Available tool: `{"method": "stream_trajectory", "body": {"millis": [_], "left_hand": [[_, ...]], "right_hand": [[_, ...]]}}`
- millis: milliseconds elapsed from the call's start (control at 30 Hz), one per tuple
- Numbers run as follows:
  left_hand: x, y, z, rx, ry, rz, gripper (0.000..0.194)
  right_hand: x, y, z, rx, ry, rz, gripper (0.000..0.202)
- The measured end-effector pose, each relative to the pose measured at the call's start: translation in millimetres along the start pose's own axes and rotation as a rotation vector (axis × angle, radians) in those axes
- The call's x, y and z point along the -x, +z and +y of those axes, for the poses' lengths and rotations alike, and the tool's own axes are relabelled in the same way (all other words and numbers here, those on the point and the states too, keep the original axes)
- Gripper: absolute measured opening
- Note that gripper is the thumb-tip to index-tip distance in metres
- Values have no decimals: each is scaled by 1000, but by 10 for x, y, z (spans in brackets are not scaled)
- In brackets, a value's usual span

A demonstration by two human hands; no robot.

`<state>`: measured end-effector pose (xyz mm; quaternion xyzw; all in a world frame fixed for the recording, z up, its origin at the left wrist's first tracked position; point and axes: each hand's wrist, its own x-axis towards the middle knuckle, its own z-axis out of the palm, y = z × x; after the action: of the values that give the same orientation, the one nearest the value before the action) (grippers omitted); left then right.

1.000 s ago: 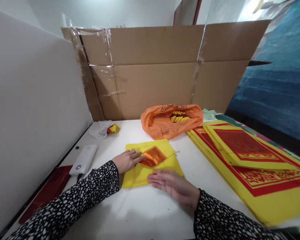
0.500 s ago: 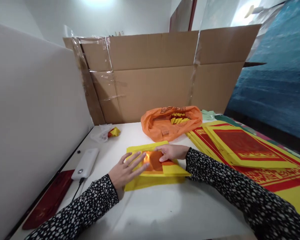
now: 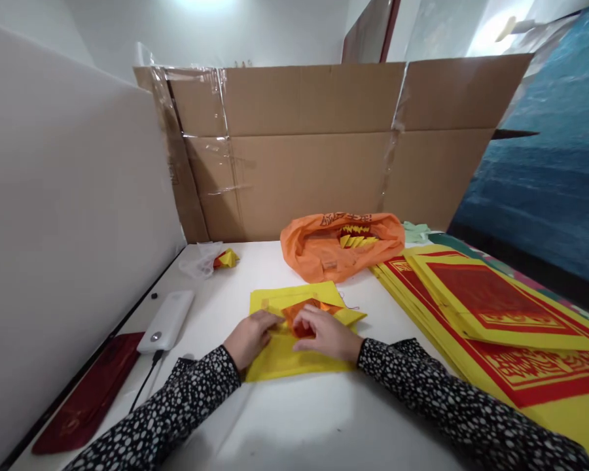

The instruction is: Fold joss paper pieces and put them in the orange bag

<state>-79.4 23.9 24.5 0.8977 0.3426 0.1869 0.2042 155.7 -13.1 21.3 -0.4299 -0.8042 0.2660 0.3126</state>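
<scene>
Your L hand (image 3: pixel 253 337) & R hand (image 3: pixel 325 332) are working the orange foil sheet (image 3: pixel 302 313) atop the yellow paper (image 3: pixel 294 362), fingers curling; can't tell if either's gripping. Orange bag (image 3: pixel 314 258) is sitting just behind.

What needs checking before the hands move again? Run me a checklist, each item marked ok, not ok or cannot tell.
1. Both hands at the work: ok; left hand and right hand are at the foil-centred paper.
2. Firm hold on that paper: cannot tell; the fingers hide the contact.
3. That paper within the edges of the yellow sheets beneath: not ok; its right tip sticks out past them.
4. Orange plastic bag open: ok; folded pieces show inside.
5. Charging cable free of the left sleeve: cannot tell; it disappears from view at the sleeve.
</scene>
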Motion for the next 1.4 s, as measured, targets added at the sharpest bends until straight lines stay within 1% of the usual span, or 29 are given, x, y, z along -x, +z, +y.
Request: {"method": "stream_trajectory", "body": {"millis": [67,100,167,233,267,300,367,433,467,500,567,633,700,767,900,1100,1400], "left_hand": [[-58,-32,-110,253,-120,48,31],[-84,-33,-161,346,-177,84,29],[-121,-8,-229,435,-267,158,27],[-137,33,-233,415,-304,222,29],[-139,54,-214,374,-298,249,29],[-136,74,-185,312,-274,279,29],[-124,108,-117,144,-166,325,23],[-105,134,-59,-28,-7,314,16],[-92,145,-38,-101,64,291,17],[-77,155,-22,-166,120,267,19],[-37,177,4,-283,185,225,21],[17,210,35,-383,216,178,24],[75,261,78,-453,229,127,31],[124,324,122,-498,234,102,37],[153,410,183,-557,227,123,39],[125,385,212,-532,202,149,38],[127,394,187,-493,181,104,40]], "right_hand": [[2,124,-28,2,59,98,29],[-18,168,-32,9,87,147,29],[-69,222,-29,6,132,214,34],[-110,243,-16,-20,164,253,39],[-120,247,-6,-31,177,268,40],[-125,250,5,-42,192,280,40],[-122,258,31,-80,229,289,33],[-117,276,57,-149,273,297,18],[-117,288,69,-190,294,304,12],[-118,301,80,-225,309,314,12],[-120,323,93,-258,317,335,15],[-118,334,91,-244,309,336,12],[-108,330,76,-187,291,313,14],[-97,317,52,-105,270,272,16],[-94,286,16,37,247,235,13],[-108,257,18,108,223,212,10],[-95,269,36,125,208,208,12]]}}
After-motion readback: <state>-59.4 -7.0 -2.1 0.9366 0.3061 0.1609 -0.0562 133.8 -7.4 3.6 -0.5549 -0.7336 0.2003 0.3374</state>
